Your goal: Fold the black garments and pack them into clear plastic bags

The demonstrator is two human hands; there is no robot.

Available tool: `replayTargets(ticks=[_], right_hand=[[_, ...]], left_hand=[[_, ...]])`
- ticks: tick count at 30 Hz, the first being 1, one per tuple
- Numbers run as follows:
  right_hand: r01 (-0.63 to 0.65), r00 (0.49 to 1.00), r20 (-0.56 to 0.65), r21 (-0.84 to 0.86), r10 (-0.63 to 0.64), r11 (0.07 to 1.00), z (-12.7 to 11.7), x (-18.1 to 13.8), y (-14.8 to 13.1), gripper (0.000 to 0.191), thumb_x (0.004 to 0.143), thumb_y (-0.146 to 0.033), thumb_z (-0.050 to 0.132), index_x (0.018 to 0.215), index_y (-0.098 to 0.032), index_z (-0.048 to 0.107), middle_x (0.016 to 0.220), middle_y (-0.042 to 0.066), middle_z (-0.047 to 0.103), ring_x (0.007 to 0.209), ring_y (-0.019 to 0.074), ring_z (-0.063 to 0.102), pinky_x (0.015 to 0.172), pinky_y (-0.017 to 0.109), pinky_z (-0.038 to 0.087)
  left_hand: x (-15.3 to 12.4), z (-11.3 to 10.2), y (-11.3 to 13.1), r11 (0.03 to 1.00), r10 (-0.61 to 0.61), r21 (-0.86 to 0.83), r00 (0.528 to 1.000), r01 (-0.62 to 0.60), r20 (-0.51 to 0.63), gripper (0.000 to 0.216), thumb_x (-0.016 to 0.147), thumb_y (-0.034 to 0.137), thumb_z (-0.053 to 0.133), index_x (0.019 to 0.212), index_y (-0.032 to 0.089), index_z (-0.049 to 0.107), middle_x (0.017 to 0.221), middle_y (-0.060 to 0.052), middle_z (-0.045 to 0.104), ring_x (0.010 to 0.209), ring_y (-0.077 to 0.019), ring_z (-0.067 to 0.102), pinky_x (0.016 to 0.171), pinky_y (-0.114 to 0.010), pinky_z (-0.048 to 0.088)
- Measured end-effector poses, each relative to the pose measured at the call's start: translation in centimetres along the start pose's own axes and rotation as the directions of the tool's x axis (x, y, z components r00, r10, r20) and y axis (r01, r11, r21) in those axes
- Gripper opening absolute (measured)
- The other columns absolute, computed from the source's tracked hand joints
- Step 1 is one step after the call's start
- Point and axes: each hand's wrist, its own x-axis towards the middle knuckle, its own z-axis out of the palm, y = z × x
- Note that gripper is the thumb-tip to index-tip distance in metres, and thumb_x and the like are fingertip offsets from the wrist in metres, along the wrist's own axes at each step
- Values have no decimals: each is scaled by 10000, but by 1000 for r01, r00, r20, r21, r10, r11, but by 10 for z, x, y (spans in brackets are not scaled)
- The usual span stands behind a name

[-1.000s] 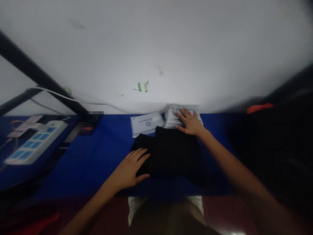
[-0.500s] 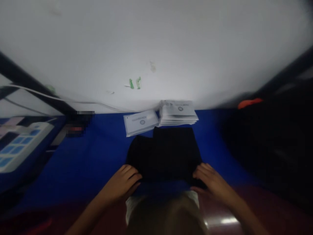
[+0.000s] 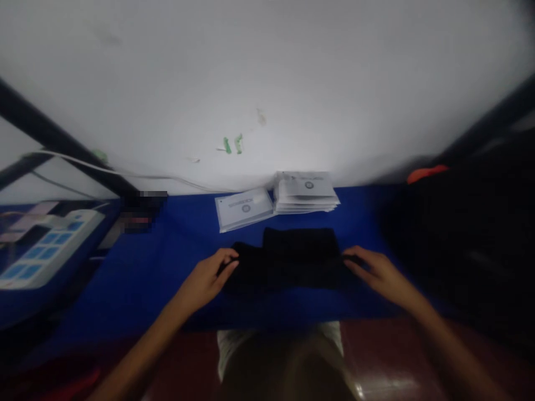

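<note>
A folded black garment (image 3: 288,259) lies on the blue table top (image 3: 167,267) in front of me. My left hand (image 3: 207,278) pinches its left edge with curled fingers. My right hand (image 3: 376,271) grips its right edge, fingers closed on the cloth. Behind the garment, against the wall, a stack of white printed packets (image 3: 305,192) sits, with a single flat white packet (image 3: 244,208) to its left.
A white power strip with blue switches (image 3: 45,248) rests on a stand at the left, a white cable (image 3: 125,175) running along the wall. A dark heap of black cloth (image 3: 468,239) with an orange bit (image 3: 426,172) fills the right side. Black bars cross the upper left.
My right hand left the packet stack and came to the garment. Both hands took the near edge and carried it away from me, so the garment now lies folded shorter.
</note>
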Motion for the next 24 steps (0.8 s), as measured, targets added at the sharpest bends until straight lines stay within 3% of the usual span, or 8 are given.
replayTargets(ticks=[6,9,13,15,19,21,24], right_hand=[[-14,993,-116,-273,-18,962,5,59,31,374,905,-420,540,1195,-186,564,1162,143,614,1062,301,613,911,438,504],[31,993,-101,-317,-67,948,8,82,40,343,898,-327,545,1202,-171,574,1174,156,612,1124,306,578,964,457,472],[118,991,-29,-256,-130,960,5,100,40,205,847,-181,554,1032,-164,640,982,110,658,941,252,632,861,407,508],[164,978,-92,-221,-188,961,0,98,33,157,876,-187,523,972,-176,646,923,88,646,884,231,629,815,386,511],[255,932,-222,-160,-286,954,-11,72,11,153,929,-252,507,981,-211,646,926,76,621,874,225,606,786,379,509],[288,929,-195,-157,-316,945,-13,53,2,155,925,-244,520,1004,-221,651,963,84,618,923,235,596,816,389,505],[299,951,-16,-215,-309,930,-8,27,-6,187,925,-210,511,1033,-223,663,990,89,608,932,231,588,810,382,508]], left_hand=[[71,18,8,955,136,265,991,-130,-3,276,935,369,526,1143,194,576,1091,-103,618,1016,-265,600,906,-418,486],[98,34,12,947,190,254,980,-198,54,310,927,357,540,1200,213,567,1143,-99,602,1043,-257,587,924,-402,479],[122,47,15,945,237,196,961,-261,140,230,885,187,533,1102,187,611,1007,-80,627,942,-235,598,857,-377,488],[125,44,19,944,249,195,963,-265,101,200,877,123,486,1016,171,621,935,-76,616,897,-228,586,832,-378,483],[106,24,33,941,291,212,951,-265,-103,179,904,148,464,1021,168,598,970,-83,576,928,-230,547,842,-388,470],[88,17,39,933,323,203,940,-296,-115,169,919,173,471,1030,172,598,987,-81,569,946,-226,537,857,-386,463],[57,19,41,920,361,158,933,-358,12,154,936,212,489,1006,181,622,967,-70,572,912,-209,539,842,-370,465]])
